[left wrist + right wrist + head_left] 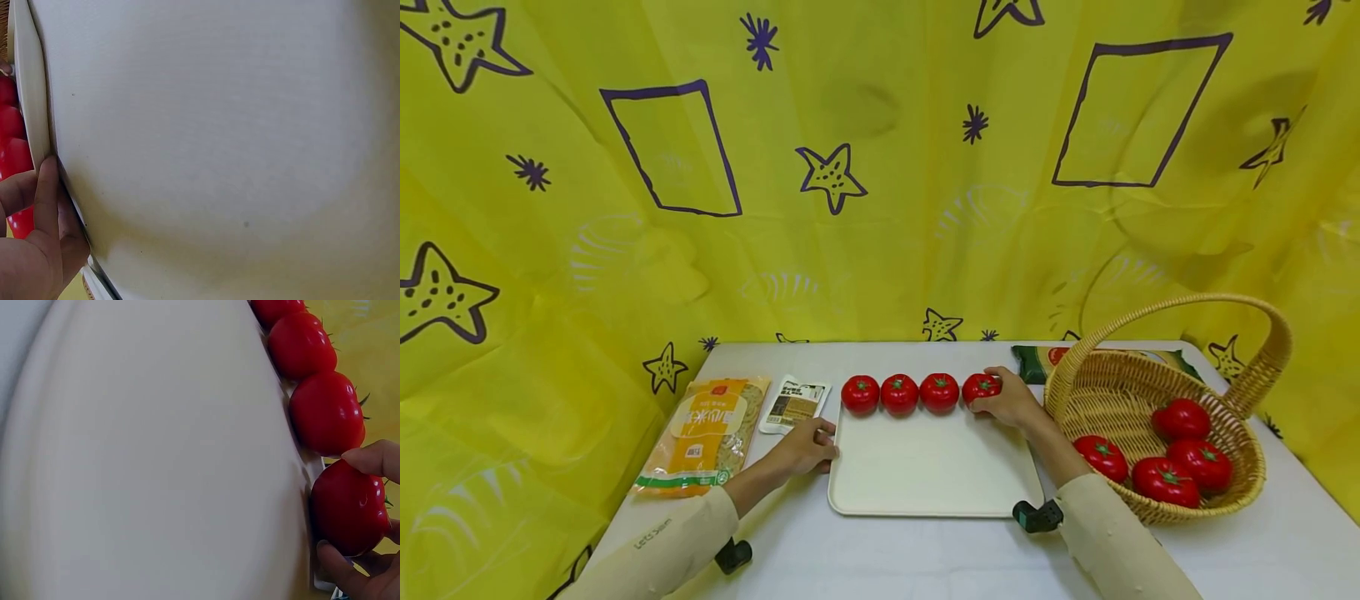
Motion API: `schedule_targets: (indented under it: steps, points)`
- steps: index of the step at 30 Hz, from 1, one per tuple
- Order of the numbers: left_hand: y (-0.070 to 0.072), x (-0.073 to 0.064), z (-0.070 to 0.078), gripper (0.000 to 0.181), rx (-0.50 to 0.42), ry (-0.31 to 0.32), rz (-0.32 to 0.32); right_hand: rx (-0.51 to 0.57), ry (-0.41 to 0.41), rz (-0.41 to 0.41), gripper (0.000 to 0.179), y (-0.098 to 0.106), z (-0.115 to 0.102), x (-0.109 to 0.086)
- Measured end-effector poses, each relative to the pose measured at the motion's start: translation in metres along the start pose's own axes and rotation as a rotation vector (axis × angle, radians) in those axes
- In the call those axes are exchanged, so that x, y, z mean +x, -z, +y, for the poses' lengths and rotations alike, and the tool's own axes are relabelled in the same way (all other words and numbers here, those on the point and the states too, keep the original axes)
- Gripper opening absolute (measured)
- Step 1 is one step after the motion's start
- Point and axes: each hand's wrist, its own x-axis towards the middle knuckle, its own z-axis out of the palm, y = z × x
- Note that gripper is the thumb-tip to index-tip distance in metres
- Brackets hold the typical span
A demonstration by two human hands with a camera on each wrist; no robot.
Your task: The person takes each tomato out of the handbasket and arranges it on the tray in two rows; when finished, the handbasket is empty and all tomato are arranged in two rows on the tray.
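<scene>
A cream rectangular tray [934, 479] lies on the table, with a row of red tomatoes [899, 395] along its far edge. At the right end of that row, my right hand [1009, 402] grips a tomato [350, 509] between thumb and fingers; the right wrist view shows it close beside its neighbour. My left hand [805, 447] holds the tray's left rim, and in the left wrist view the thumb and fingers [47, 200] pinch that edge. More tomatoes [1165, 482] sit inside a wicker basket [1101, 396] to the right of the tray.
Left of the tray lie an orange-and-clear food packet [707, 433] and a small white pouch [793, 403]. Behind the basket is a green packet [1030, 364]. The basket's tall handle [1195, 298] arches upward. A yellow patterned curtain [880, 250] hangs behind the table.
</scene>
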Motion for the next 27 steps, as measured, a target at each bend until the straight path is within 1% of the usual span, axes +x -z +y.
schedule_targets:
  steps: [9, 13, 19, 27]
  points:
    - [0.000, -0.001, 0.001, 0.034, -0.009, -0.002, -0.004, 0.018, 0.024, 0.018, 0.091, 0.000, -0.002, -0.003]
    - [0.000, -0.001, 0.000, 0.034, -0.008, 0.000, -0.004, 0.013, 0.020, 0.025, 0.096, 0.001, -0.002, -0.003]
    - [0.000, 0.000, -0.001, 0.034, -0.006, -0.002, -0.002, 0.041, 0.008, 0.030, 0.100, 0.000, -0.002, -0.007]
    - [0.000, 0.001, -0.002, 0.034, -0.008, -0.006, -0.002, 0.027, 0.053, 0.030, 0.107, 0.001, -0.004, -0.018]
